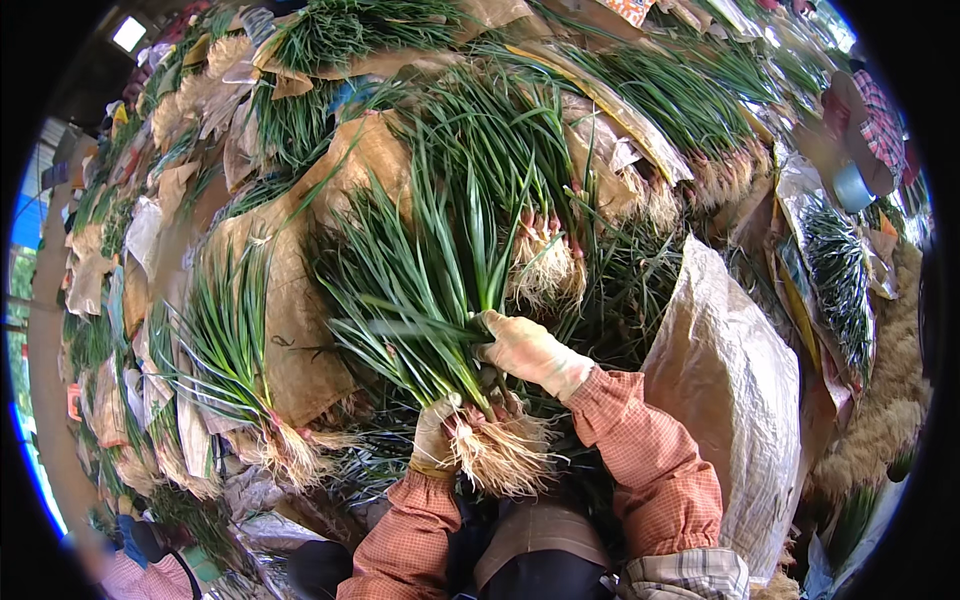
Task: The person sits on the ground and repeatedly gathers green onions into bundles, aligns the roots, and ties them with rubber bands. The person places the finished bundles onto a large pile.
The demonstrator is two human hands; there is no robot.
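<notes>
My left hand, in a pale glove, is closed around the base of a bunch of bare-root plants. They have long strap-like green leaves, reddish stem bases and a thick tuft of straw-coloured roots hanging over my lap. At the bunch's right side, my right hand, also gloved, pinches leaves between thumb and fingers; one leaf pointing left is blurred. Just beyond stands another bunch with its roots towards me. A smaller bunch lies to the left, against a brown woven sack.
A whitish plastic woven sack stands at my right. Loose leaves litter the ground ahead. More bunches and sacking fill the far side. A person in a plaid shirt is far right; another person's pink sleeve shows lower left.
</notes>
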